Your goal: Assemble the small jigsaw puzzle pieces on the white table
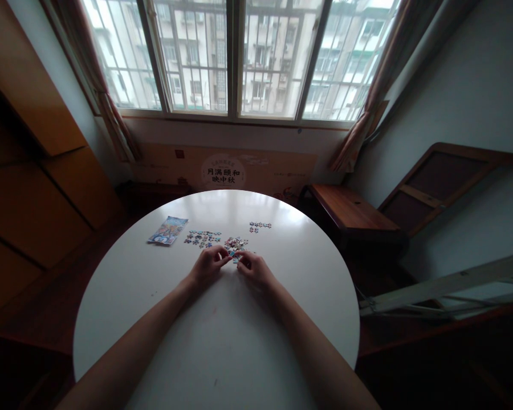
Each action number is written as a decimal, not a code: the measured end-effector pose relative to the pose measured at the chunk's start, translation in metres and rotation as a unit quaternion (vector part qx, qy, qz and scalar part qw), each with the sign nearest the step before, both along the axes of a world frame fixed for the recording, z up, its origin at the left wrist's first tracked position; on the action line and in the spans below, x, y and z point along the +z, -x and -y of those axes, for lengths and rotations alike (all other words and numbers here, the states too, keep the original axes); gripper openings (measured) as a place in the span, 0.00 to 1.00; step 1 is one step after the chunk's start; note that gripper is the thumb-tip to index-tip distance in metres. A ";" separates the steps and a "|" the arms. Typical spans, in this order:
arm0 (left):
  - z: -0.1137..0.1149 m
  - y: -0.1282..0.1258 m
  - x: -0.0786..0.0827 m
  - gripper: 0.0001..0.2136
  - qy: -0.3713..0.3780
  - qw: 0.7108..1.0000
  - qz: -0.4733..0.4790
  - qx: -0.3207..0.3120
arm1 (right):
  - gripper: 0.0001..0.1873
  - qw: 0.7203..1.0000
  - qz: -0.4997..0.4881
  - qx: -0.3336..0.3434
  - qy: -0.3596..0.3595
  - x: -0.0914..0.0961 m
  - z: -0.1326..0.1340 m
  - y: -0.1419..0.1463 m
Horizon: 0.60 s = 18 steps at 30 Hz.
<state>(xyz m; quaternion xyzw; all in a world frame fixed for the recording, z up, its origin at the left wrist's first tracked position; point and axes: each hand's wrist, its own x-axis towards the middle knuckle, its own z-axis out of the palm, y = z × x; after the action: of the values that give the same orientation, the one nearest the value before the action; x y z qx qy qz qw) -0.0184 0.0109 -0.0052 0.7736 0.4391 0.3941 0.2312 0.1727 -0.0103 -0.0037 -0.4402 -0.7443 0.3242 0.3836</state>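
Note:
On a round white table, a loose heap of jigsaw pieces (235,244) lies just beyond my hands. My left hand (208,263) is closed in a pinch at the heap's near edge. Facing it, my right hand (255,269) is also pinched, its fingertips almost meeting the left ones. A small jigsaw piece (235,261) shows between the fingertips, partly hidden by them. Left of the heap, more jigsaw pieces (202,238) are spread in a flat group. Farther right, a short joined strip of pieces (260,225) forms a corner shape.
A colourful picture sheet or packet (169,230) lies at the table's far left. The white table (239,341) has a curved edge all round. A wooden bench (350,209) stands beyond it on the right, and a printed board (265,165) leans under the window.

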 end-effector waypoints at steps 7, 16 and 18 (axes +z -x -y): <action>0.000 0.000 -0.001 0.09 -0.023 1.000 -0.012 0.001 | 0.17 1.000 0.003 0.001 0.000 -0.003 -0.002 0.000; 0.001 -0.001 0.001 0.08 -0.028 1.000 -0.011 0.006 | 0.16 1.000 0.013 -0.004 -0.007 0.000 0.000 0.000; 0.002 -0.002 0.002 0.08 -0.024 1.000 -0.011 0.008 | 0.16 1.000 0.014 -0.004 -0.010 -0.001 -0.001 0.000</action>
<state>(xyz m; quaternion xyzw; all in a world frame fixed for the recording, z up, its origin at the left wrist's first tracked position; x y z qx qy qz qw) -0.0162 0.0091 -0.0033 0.7800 0.4379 0.3977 0.2042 0.1732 -0.0095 -0.0044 -0.4438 -0.7508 0.3093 0.3791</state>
